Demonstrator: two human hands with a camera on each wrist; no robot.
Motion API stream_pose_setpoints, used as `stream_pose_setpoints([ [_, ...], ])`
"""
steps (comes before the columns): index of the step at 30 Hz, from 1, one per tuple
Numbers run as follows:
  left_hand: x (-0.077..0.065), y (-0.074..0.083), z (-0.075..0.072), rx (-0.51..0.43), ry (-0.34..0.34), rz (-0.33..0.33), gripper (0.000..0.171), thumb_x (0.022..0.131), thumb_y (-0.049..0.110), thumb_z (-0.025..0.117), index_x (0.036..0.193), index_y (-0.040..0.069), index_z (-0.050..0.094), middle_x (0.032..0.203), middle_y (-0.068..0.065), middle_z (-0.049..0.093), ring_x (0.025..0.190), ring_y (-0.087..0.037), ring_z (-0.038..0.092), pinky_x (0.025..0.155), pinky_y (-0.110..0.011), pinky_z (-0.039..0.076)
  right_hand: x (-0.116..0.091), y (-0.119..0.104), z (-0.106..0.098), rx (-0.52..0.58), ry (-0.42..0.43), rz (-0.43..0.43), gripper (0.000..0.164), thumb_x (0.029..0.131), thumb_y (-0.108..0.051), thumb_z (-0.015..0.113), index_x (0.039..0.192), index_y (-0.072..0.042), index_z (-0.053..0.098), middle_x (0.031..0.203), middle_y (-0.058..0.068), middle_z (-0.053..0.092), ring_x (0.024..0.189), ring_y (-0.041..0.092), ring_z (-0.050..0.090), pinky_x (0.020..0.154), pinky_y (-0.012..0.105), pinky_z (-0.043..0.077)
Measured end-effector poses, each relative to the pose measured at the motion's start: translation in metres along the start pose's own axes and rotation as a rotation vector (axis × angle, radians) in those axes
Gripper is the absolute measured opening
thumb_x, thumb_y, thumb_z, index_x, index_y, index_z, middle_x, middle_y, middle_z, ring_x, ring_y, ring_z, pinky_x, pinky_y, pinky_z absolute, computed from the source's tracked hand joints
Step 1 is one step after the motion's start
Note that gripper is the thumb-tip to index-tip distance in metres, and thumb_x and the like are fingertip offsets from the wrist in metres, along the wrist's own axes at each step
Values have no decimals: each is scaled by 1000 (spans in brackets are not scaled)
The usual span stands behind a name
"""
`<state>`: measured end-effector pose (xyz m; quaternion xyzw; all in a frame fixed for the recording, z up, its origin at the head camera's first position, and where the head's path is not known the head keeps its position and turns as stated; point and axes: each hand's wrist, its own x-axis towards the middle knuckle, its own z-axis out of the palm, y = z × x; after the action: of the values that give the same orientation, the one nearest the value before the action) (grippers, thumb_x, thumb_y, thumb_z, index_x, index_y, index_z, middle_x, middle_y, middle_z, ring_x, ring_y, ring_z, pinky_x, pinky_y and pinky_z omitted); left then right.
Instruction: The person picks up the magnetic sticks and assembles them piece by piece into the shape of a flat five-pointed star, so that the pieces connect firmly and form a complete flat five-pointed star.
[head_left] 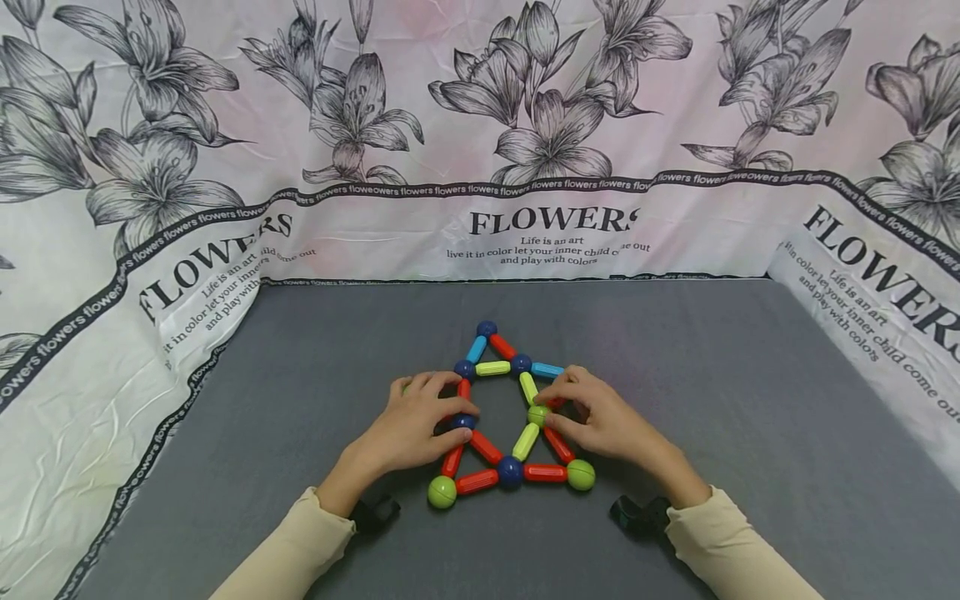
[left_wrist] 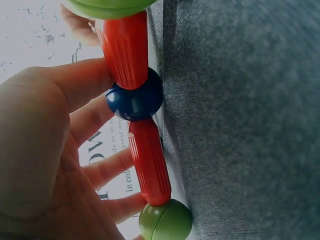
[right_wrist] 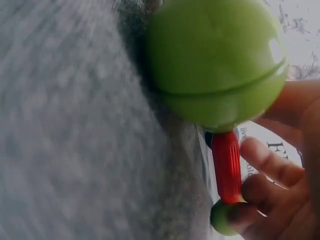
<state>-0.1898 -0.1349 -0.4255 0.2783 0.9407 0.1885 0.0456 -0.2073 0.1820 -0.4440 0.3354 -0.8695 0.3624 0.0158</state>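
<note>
A flat figure of building rods and balls lies on the grey table (head_left: 315, 333), with triangles round its middle. My left hand (head_left: 420, 421) arches over its left side, thumb and index finger pinching a blue ball (left_wrist: 137, 97). In the left wrist view its other fingers reach to a red rod (left_wrist: 150, 162) and a green ball (left_wrist: 166, 220). My right hand (head_left: 607, 417) pinches a green ball (head_left: 537, 415) at the right between thumb and index finger. Its lower fingers touch another green ball (right_wrist: 222, 218) at the end of a red rod (right_wrist: 227, 167), mostly hidden in the head view.
The figure's top is a blue ball (head_left: 487, 328), its front corners green balls (head_left: 442, 492), with a blue ball (head_left: 511, 472) between them. A white flower-printed sheet (head_left: 555, 237) stands behind the table and along both sides. Black straps (head_left: 375, 514) sit at both wrists.
</note>
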Motion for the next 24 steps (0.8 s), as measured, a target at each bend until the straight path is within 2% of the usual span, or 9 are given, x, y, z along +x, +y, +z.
stream_pose_setpoints([
  [5, 0, -1, 1, -20, -2, 2, 27, 98, 43, 67, 124, 36, 71, 155, -5, 44, 146, -31, 35, 115, -67, 18, -1, -4, 2, -31, -51, -36, 26, 96, -19, 72, 122, -18, 74, 118, -4, 65, 76, 6, 51, 65, 22, 45],
  [10, 0, -1, 1, -28, -4, 3, 26, 98, 42, 67, 122, 36, 72, 155, -6, 44, 146, -31, 35, 115, -67, 18, -2, -5, 6, -51, -44, -10, 27, 96, -23, 72, 123, -20, 74, 116, -7, 65, 78, 10, 54, 66, 22, 45],
  [24, -1, -1, -2, -48, -21, 13, 22, 98, 40, 66, 119, 35, 72, 155, -8, 44, 146, -33, 34, 115, -68, 15, -3, -5, 10, -11, -28, 19, 20, 97, -24, 70, 116, -21, 73, 111, -8, 63, 67, 7, 47, 62, 22, 43],
])
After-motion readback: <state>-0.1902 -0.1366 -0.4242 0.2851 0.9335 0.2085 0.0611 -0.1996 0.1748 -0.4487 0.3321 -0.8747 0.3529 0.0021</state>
